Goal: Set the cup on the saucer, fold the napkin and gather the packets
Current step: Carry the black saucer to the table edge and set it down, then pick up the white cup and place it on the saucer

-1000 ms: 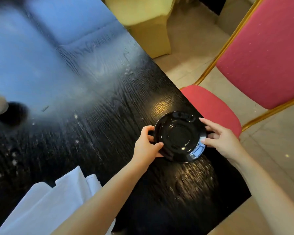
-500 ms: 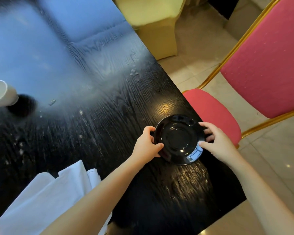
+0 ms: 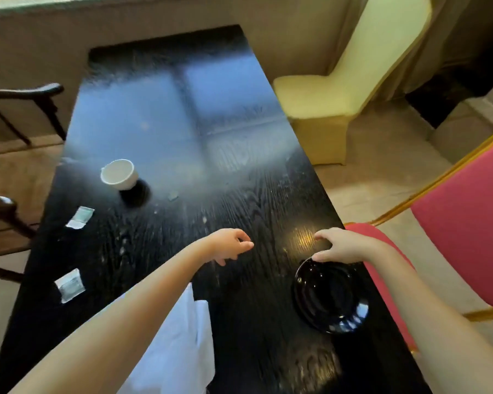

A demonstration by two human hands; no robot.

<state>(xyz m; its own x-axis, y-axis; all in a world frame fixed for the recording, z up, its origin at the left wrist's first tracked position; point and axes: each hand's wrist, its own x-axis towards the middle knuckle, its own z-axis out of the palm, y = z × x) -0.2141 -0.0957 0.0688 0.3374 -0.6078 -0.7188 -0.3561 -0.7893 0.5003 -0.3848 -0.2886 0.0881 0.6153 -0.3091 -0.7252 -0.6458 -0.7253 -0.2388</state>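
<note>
A black saucer (image 3: 329, 297) lies flat near the right edge of the black table (image 3: 239, 180). My right hand (image 3: 339, 245) hovers at its far rim, fingers spread, holding nothing. My left hand (image 3: 229, 245) is raised over the table left of the saucer, fingers loosely curled and empty. A white cup (image 3: 119, 174) stands far off at the left. Two small packets lie along the left side, one (image 3: 80, 217) near the cup and one (image 3: 69, 285) closer to me. The white napkin (image 3: 174, 351) lies at the front, partly under my left forearm.
A red chair with a gold frame (image 3: 461, 223) stands close to the table's right edge. A pale yellow covered chair (image 3: 339, 89) sits further back on the right. Dark wooden chairs (image 3: 17, 109) stand at the left.
Both hands have let go of the saucer and lifted off it; the left hand moved left. The view has tilted up and now shows the cup and packets.
</note>
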